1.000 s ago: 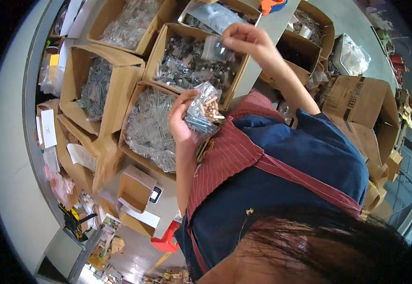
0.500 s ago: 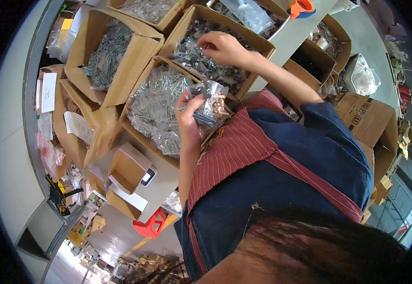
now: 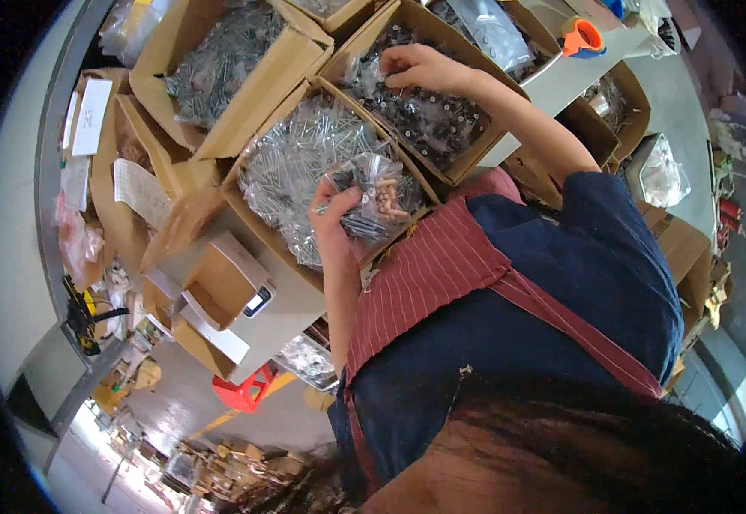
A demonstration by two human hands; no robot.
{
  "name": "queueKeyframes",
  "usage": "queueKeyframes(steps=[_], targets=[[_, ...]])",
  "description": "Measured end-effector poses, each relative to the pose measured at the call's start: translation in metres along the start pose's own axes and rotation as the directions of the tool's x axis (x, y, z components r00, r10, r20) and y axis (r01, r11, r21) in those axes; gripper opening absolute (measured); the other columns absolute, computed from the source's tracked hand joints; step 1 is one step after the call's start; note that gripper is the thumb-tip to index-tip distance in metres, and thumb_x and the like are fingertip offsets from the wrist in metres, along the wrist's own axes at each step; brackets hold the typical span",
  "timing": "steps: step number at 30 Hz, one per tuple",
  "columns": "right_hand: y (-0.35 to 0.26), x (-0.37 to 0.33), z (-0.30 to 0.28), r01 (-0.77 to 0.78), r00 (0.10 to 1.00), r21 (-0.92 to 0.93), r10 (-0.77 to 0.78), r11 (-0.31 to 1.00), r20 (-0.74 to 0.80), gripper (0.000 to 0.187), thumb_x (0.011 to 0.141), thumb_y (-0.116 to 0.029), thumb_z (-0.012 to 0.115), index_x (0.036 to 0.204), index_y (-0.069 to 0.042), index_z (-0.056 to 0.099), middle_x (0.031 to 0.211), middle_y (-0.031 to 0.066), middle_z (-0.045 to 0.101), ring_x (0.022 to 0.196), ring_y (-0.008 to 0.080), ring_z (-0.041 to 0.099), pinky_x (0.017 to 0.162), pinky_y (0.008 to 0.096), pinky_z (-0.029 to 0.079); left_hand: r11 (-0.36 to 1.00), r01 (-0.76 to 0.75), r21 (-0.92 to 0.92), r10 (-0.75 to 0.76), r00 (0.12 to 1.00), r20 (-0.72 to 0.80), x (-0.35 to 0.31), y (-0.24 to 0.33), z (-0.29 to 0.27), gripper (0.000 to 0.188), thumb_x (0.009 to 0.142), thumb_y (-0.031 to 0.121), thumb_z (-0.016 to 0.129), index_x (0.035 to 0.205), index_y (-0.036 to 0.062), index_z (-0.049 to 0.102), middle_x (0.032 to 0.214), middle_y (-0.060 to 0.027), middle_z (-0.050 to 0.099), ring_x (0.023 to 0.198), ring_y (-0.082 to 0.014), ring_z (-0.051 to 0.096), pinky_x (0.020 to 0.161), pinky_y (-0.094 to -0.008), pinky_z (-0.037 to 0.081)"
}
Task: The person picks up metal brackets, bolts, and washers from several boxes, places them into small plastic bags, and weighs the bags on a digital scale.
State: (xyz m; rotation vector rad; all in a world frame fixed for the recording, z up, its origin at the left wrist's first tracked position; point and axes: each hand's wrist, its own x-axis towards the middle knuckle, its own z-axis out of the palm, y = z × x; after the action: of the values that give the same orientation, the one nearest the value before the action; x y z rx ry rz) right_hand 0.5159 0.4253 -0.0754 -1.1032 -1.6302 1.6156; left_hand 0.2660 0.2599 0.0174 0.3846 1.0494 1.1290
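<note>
My left hand (image 3: 336, 216) is closed round several small clear plastic bags. One bag of wooden dowels (image 3: 387, 197) shows at its right, and a bag of grey screws (image 3: 362, 227) lies below. A dark piece sits near the thumb. This bundle is over a cardboard box of bagged screws (image 3: 283, 163). Above the neighbouring box of small bags with dark fittings (image 3: 437, 120), my right hand (image 3: 422, 70) has its fingers curled and pinched together at the far left part of the contents. What is between those fingertips is too small to make out.
Another open carton of bagged screws (image 3: 231, 68) stands at the far left. An orange tape roll (image 3: 580, 36) lies at the far right. Small open cardboard boxes (image 3: 223, 283) are beside a white device (image 3: 258, 301). A red stool (image 3: 244, 390) stands on the floor.
My view has shifted, so the boxes sit differently in the picture. My right hand has moved toward the left wall of the dark-fittings box and curled. My left hand still holds the bags.
</note>
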Motion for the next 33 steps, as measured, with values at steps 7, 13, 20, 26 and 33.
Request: queueKeyframes(steps=[7,13,20,26,33], targets=[[-0.115,-0.049,0.033,0.028,0.965,0.197,-0.077,0.98,0.249,0.02,0.096,-0.017,0.063,0.107,-0.001,0.06,0.079,0.0031,0.064,0.063,0.0078,0.062,0.058,0.0242,0.051,1.0,-0.02,-0.005,0.02,0.999,0.038,-0.009,0.002,0.01,0.037,0.081,0.002,0.064,0.117,-0.0054,0.059,0.106,-0.0134,0.066,0.088,-0.0232,0.066,0.079,-0.0361,0.056],[-0.128,-0.038,0.078,0.217,0.926,-0.128,-0.163,0.968,0.341,0.026,0.096,-0.026,0.064,0.089,-0.002,0.067,0.065,0.0027,0.055,0.06,0.0045,0.046,0.055,0.0256,0.039,0.999,0.007,0.05,-0.005,1.0,-0.026,-0.02,-0.004,0.009,0.032,0.083,0.007,0.073,0.113,-0.0009,0.063,0.096,-0.0067,0.068,0.082,-0.0154,0.065,0.076,-0.0312,0.054],[-0.04,0.031,0.104,0.569,0.72,-0.709,-0.669,0.416,0.185,0.018,0.087,-0.017,0.064,0.101,-0.007,0.064,0.078,0.0121,0.066,0.073,0.0303,0.066,0.065,0.0397,0.052,0.983,-0.132,-0.127,0.12,0.988,-0.099,-0.044,-0.008,-0.026,0.018,0.086,0.005,0.066,0.102,-0.0003,0.062,0.091,-0.0084,0.067,0.08,-0.0178,0.066,0.071,-0.0311,0.054],[-0.081,0.012,0.113,0.449,0.887,-0.536,-0.427,0.715,0.174,0.017,0.088,-0.018,0.063,0.097,-0.004,0.059,0.081,0.0112,0.068,0.072,0.03,0.066,0.065,0.0391,0.051,0.956,-0.236,-0.176,0.203,0.961,-0.185,-0.085,0.004,-0.061,0.031,0.091,0.01,0.056,0.119,-0.0022,0.052,0.108,-0.019,0.064,0.091,-0.0309,0.068,0.077,-0.0441,0.059],[-0.142,-0.008,0.169,0.34,0.931,0.09,-0.349,0.936,0.107,0.014,0.097,-0.018,0.059,0.103,-0.005,0.058,0.084,0.0019,0.065,0.069,0.0085,0.06,0.059,0.0238,0.049,0.92,-0.281,-0.272,0.243,0.956,-0.164,-0.106,0.015,-0.094,0.023,0.086,0.005,0.063,0.107,-0.0017,0.058,0.107,-0.0193,0.064,0.09,-0.0301,0.067,0.079,-0.0451,0.058]])
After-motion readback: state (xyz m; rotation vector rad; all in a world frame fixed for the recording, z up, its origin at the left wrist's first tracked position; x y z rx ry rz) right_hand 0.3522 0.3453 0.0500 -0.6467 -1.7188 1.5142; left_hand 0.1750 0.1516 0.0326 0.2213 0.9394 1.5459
